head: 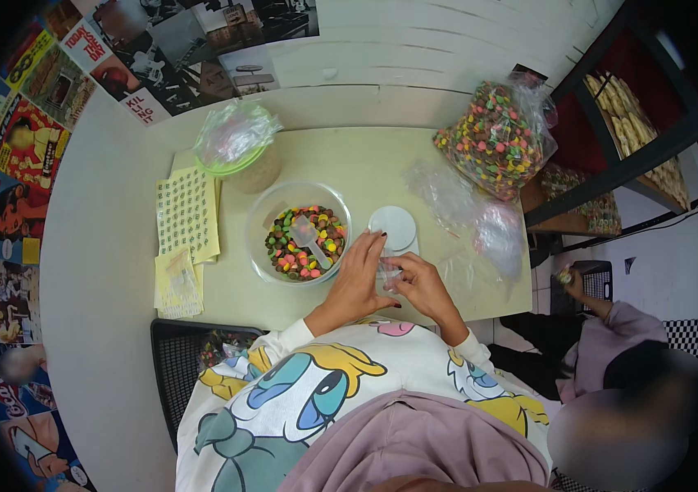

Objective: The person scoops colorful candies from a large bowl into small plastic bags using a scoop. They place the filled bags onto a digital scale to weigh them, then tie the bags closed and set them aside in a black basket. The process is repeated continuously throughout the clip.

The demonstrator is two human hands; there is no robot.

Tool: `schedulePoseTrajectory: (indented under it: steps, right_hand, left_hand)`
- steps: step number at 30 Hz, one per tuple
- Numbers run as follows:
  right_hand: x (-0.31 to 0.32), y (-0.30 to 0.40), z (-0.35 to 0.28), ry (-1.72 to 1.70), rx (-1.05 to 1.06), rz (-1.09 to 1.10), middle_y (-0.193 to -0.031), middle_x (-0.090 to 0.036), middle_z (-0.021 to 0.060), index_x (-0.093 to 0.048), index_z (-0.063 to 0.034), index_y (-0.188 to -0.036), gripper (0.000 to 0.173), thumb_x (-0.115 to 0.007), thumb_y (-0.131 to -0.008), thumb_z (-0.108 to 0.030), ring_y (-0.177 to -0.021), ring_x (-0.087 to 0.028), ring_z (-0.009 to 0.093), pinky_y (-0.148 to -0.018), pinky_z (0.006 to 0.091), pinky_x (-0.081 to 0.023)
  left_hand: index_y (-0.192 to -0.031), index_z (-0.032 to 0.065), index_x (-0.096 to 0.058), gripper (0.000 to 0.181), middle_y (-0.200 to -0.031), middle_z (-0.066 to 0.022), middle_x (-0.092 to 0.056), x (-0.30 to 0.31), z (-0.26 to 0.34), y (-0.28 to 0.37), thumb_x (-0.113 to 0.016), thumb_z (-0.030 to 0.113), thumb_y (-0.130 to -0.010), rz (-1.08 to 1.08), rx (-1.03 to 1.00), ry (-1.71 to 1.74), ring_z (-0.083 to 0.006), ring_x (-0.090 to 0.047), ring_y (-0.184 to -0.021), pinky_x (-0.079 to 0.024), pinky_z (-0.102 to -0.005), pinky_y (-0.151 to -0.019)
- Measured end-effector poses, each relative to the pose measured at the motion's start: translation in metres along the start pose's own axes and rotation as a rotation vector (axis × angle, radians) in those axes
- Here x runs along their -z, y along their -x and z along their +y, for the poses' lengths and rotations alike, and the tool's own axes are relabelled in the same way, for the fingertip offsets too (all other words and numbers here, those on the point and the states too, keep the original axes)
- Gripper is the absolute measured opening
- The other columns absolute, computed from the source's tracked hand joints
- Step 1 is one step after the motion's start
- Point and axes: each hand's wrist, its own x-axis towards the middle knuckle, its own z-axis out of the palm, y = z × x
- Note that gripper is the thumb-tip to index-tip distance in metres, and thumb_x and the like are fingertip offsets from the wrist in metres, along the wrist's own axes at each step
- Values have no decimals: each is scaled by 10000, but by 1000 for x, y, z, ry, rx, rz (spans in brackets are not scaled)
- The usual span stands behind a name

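My right hand [421, 284] pinches a small clear plastic bag [389, 270] near the table's front edge. Flat and upright beside it, my left hand [354, 277] has its fingers together and its thumb apart; whether it touches the bag is unclear. Just beyond my hands is a white kitchen scale with a round plate [392, 227]. To the left, a clear plastic tub [253, 246] contains multicoloured candies [287, 237], with a clear plastic scoop [304, 232] lying on them.
A large bag of candies [493, 141] and loose plastic bags [447, 197] lie at right. A green-lidded tub [250, 160] and sticker sheets [186, 215] are at left. Below the table's left corner is a black basket [167, 369]. Another person [619, 344] is at far right, near a shelf [607, 190].
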Motion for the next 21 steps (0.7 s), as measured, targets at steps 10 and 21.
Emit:
schedulePoseTrajectory:
  steps: [10,21]
  right_hand:
    - [5,4,-38,645,406,118,-1038,-608,109,-678,-30,-1043,287,-710,-758,-43,-925,-604,293,-844,392,-457]
    - [6,-1,-75,724,347,-231,-940,-672,94,-675,-77,-1019,227,-687,-793,-85,-894,-596,258,-955,389,-356]
  left_hand:
    - [-1338,17,-420,795,-1033,-161,-527,-4,-1,4,-759,162,-634,-52,63,52,-352,-495,-1044,-349,-464,-988]
    - [-1277,31,-451,680,-1162,-135,-573,9,-1,10,-783,99,-688,-195,336,561,-236,-586,-1065,-467,-353,-909]
